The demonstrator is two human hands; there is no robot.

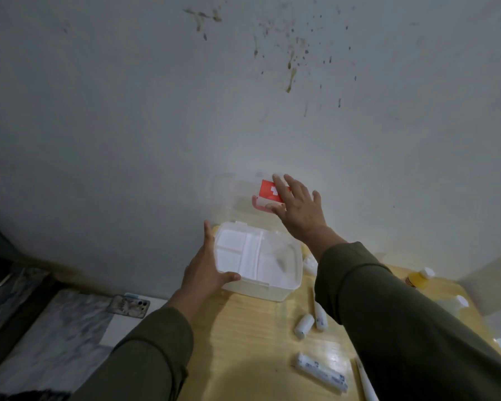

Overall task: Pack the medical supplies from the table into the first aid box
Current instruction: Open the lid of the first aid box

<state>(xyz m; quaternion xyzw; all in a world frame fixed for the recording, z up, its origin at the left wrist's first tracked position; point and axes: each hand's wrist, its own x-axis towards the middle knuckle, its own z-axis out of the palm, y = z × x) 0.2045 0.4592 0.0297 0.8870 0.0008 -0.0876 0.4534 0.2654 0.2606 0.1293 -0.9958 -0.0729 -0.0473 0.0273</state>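
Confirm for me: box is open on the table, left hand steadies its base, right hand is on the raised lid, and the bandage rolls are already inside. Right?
Not quite. The head view shows the bandage rolls on the table, not inside the box. Otherwise right: left hand steadies the base, right hand is on the raised lid.

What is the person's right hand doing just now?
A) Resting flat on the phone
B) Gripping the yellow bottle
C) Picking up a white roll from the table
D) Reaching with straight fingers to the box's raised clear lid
D: the right hand is up at the raised clear lid with the red cross label, fingers spread, while the left hand steadies the first aid box.
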